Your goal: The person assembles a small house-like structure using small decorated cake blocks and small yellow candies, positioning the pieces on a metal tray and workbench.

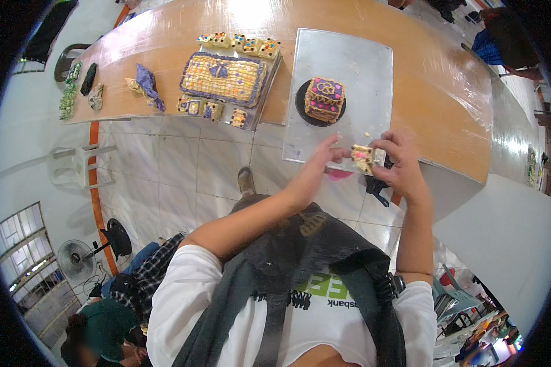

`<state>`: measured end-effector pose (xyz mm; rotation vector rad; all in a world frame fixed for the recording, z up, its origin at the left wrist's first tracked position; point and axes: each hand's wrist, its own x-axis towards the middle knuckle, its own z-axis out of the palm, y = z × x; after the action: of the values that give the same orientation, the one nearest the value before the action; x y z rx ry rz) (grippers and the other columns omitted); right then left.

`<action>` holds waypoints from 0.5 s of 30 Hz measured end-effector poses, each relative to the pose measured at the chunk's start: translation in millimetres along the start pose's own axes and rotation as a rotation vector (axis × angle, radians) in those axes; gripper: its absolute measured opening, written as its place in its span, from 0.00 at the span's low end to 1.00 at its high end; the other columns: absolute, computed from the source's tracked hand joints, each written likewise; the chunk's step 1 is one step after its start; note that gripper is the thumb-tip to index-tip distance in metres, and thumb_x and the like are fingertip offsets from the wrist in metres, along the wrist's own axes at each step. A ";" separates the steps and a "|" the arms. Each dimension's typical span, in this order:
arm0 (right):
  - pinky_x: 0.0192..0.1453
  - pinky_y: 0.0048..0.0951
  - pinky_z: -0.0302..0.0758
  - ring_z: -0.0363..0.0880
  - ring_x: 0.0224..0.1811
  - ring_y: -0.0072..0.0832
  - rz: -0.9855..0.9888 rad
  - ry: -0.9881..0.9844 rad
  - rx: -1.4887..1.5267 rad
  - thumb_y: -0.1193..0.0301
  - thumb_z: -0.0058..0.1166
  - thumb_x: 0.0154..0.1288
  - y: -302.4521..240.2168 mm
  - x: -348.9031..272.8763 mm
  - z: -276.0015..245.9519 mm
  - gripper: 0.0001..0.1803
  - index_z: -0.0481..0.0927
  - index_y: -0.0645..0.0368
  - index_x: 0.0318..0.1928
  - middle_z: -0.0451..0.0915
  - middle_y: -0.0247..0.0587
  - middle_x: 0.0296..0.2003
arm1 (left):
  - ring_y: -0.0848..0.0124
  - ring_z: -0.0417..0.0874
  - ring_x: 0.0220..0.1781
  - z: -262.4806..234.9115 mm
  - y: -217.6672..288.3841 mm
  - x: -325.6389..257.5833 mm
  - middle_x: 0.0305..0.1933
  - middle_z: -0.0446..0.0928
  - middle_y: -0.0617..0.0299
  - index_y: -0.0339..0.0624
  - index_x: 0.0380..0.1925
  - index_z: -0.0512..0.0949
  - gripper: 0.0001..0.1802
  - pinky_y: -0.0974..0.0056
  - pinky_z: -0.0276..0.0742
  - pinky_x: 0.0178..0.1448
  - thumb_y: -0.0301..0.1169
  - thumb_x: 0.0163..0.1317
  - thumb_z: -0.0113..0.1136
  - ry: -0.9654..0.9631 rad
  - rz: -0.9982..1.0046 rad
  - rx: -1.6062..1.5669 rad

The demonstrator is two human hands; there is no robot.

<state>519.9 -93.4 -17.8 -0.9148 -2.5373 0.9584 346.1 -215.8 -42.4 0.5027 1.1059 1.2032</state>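
Note:
A small cream-coloured decorated cake piece (362,157), with dark dots and a pink spot on top, is at the near edge of the metal tray (364,67). My right hand (401,164) curls its thumb and fingers around the right side of this piece, where a whitish face shows. My left hand (320,160) is just left of it, fingers apart and their tips close to the piece; whether they touch it I cannot tell. Farther back on the tray, a purple, pink and brown decorated cake (325,99) sits on a round black board (302,104).
Left of the tray, a large yellow cake with purple borders (223,76) stands among several small decorated pieces. A purple piping bag (147,85) lies farther left on the wooden table (434,92). Near the tray's front edge are a black plastic bag (376,191) and something pink (339,175).

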 end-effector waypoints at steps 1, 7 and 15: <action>0.49 0.33 0.65 0.66 0.45 0.38 -0.027 -0.009 0.024 0.73 0.61 0.35 -16.3 5.2 4.0 0.22 0.77 0.56 0.38 0.69 0.42 0.37 | 0.71 0.63 0.51 -15.0 3.0 -13.2 0.54 0.69 0.58 0.42 0.61 0.52 0.30 0.66 0.52 0.52 0.49 0.66 0.28 -0.012 0.059 0.030; 0.45 0.35 0.65 0.66 0.41 0.38 -0.226 -0.029 0.053 0.72 0.61 0.38 -91.0 53.3 50.5 0.20 0.77 0.55 0.38 0.69 0.41 0.35 | 0.68 0.64 0.54 -89.0 31.3 -72.2 0.55 0.66 0.54 0.42 0.61 0.51 0.34 0.65 0.53 0.52 0.54 0.62 0.32 0.024 0.182 -0.206; 0.43 0.36 0.67 0.69 0.41 0.38 -0.454 -0.256 -0.098 0.72 0.60 0.40 -161.4 141.1 115.5 0.17 0.76 0.53 0.37 0.71 0.39 0.34 | 0.65 0.63 0.55 -167.6 29.5 -102.1 0.52 0.65 0.52 0.38 0.59 0.52 0.36 0.64 0.54 0.54 0.56 0.62 0.31 0.232 0.413 -0.449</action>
<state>285.3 -152.6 9.6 -0.2191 -2.8435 0.8548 189.1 -337.2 -48.4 0.2506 0.9037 1.8541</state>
